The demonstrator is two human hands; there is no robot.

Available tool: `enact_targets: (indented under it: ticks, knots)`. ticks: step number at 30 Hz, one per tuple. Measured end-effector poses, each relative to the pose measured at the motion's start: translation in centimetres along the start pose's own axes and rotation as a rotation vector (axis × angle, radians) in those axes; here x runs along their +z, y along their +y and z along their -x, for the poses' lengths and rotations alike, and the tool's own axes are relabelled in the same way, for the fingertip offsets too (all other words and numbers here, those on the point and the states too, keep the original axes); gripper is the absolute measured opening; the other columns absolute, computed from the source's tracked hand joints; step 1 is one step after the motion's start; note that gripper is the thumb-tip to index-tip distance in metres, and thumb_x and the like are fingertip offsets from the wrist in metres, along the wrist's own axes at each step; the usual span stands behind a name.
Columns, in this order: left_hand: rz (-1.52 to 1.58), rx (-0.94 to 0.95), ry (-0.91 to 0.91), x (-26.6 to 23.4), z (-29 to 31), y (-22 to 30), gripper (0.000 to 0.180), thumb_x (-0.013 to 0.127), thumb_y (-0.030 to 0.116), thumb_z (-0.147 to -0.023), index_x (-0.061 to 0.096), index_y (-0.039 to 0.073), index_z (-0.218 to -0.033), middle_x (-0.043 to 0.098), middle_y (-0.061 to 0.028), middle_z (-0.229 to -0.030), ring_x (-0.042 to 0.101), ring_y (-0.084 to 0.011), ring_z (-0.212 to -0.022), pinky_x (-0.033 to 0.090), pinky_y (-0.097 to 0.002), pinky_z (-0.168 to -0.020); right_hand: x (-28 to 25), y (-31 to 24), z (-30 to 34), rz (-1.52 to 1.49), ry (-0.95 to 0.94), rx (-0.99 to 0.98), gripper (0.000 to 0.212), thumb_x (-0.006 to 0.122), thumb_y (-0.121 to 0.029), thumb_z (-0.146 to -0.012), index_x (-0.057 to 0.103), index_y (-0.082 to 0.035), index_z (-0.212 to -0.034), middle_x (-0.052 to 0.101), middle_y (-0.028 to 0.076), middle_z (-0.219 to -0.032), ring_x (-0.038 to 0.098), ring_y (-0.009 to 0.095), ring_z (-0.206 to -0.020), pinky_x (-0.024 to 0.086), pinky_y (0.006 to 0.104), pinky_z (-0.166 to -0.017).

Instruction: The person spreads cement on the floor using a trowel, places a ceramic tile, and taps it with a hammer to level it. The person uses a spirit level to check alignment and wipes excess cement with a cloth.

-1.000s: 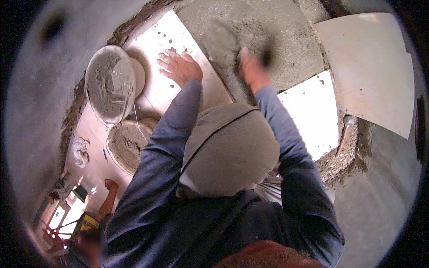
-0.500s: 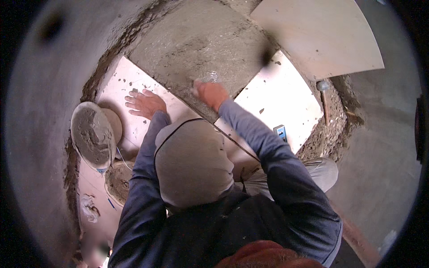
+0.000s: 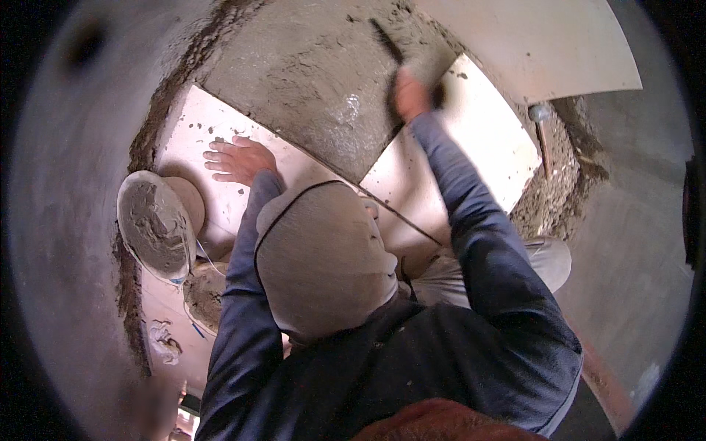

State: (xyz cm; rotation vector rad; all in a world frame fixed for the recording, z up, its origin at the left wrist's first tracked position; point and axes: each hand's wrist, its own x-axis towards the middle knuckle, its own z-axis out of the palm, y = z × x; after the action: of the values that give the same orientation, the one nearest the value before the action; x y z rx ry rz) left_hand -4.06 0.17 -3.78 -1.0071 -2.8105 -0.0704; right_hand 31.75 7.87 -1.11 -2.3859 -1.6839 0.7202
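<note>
Your right hand (image 3: 412,95), at 1 o'clock, is closed around a dark tool (image 3: 387,40) (motion blur hides its full shape) by the wet, grainy grey mortar (image 3: 316,88) toward 12. Tilting its edge too steeply could gouge that ridged surface or smear the smooth, pale right-hand tile (image 3: 489,125) at 2. Your left hand (image 3: 243,160) lies flat, fingers spread; leaning hard might shift the left-hand tile (image 3: 193,117) at 10.

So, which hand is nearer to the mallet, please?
Right: the right hand is left of the mallet, across a pale tile; the left hand lies much farther left.
</note>
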Motion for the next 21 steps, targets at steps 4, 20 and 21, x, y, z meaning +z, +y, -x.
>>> enact_targets:
  ticks: [4,20,21]
  knots:
    - [-0.021,-0.013,-0.044,-0.5,-0.1,0.1,0.067,0.031,0.043,-0.106,0.025,0.002,-0.159,0.022,-0.0233,-0.165,0.018,-0.0403,-0.154,0.012,-0.0572,-0.123,2.3,-1.7,10.3,0.268,-0.101,-0.298,0.029,0.038,-0.018,-0.105,0.054,-0.001,-0.122,0.070,0.025,-0.100,0.070,0.042,-0.085,0.056,0.0524,-0.076]
    - [-0.058,-0.033,-0.091,-0.7,-0.1,0.3,0.066,0.029,0.041,-0.107,0.023,0.003,-0.159,0.021,-0.0222,-0.166,0.018,-0.0389,-0.154,0.013,-0.0559,-0.124,-5.4,3.7,2.1,0.289,-0.252,-0.249,0.053,0.048,-0.052,-0.101,0.059,-0.012,-0.134,0.072,0.024,-0.105,0.071,0.040,-0.097,0.055,0.0519,-0.088]
    - [-0.016,-0.025,-0.073,-0.7,-0.1,0.3,0.066,0.029,0.041,-0.107,0.023,0.003,-0.159,0.021,-0.0222,-0.166,0.017,-0.0389,-0.154,0.013,-0.0558,-0.124,-6.6,4.4,-0.5,0.249,-0.287,-0.242,0.057,0.047,-0.055,-0.101,0.059,-0.010,-0.134,0.071,0.026,-0.109,0.069,0.042,-0.102,0.053,0.0538,-0.091]
